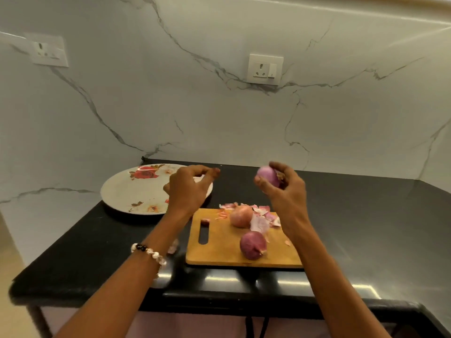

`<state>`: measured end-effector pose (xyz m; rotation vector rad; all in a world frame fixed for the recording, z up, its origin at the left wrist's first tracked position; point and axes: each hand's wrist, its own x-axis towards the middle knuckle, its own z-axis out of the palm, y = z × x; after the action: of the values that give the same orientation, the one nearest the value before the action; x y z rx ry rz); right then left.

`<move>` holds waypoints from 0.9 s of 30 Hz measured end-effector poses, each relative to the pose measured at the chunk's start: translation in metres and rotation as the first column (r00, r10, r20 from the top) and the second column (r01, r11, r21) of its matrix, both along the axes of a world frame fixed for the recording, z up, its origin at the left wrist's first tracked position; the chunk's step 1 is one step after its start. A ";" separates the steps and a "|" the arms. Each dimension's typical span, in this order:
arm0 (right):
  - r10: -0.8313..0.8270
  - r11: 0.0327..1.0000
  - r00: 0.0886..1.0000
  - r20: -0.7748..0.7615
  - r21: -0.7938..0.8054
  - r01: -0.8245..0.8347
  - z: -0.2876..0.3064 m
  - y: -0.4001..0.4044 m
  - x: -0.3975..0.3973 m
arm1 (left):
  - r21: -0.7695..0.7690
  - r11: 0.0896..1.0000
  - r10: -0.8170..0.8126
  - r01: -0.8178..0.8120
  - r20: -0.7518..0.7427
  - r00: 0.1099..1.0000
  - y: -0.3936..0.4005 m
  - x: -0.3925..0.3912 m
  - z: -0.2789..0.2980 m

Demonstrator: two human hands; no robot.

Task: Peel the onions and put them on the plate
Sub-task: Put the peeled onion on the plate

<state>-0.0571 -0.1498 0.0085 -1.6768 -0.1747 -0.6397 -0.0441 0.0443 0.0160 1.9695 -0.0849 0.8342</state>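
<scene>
Right hand raised above the bench, fingers curled round a pale purple peeled onion, a scrap of skin at its side. Left hand raised over the near edge of the round white floral plate, fingertips pinched together on a small reddish bit of peel. Beaded bracelet on left wrist. Below, rectangular wooden cutting board on the black stone bench, carrying a tan unpeeled onion, a dark purple onion nearer the front, and loose pink peelings between and behind them. Plate left of board, well apart from the held onion. Marble-pattern wall behind with two white sockets.
</scene>
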 end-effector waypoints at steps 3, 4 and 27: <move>0.117 0.971 0.992 -0.041 -0.204 -0.123 0.038 0.042 0.011 | -0.052 0.998 0.035 -0.037 -0.045 0.998 0.045 -0.001 -0.001; 0.161 0.956 0.983 -0.088 -0.234 -0.178 0.046 0.058 0.017 | -0.073 0.997 0.036 -0.041 -0.063 0.997 0.057 0.000 -0.002; 0.068 0.904 0.916 -0.395 -0.364 -0.224 0.023 0.149 0.078 | -0.185 0.981 0.006 -0.053 -0.246 0.969 0.129 -0.014 -0.026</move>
<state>0.0212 -0.0013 0.0316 -2.1285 -0.1652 -0.1578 -0.0578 0.1732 -0.0097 1.8792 0.1648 0.5884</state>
